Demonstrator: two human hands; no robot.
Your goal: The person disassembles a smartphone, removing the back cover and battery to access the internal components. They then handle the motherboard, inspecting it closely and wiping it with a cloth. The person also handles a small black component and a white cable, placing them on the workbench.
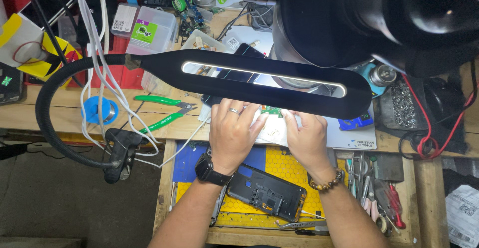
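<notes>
Green circuit board [271, 111] sits between your fingertips on the wooden bench [50, 111], just under the black lamp bar [259, 81]. Your left hand [232, 133], with a ring and a black watch, has its fingers curled down, pressing at the board's left edge. Your right hand [305, 137], wearing a bead bracelet, curls in against its right side; how firmly either grips, you cannot tell. Green-handled cutters [162, 111] lie to your left, and an opened phone shell [267, 193] rests below your wrists.
</notes>
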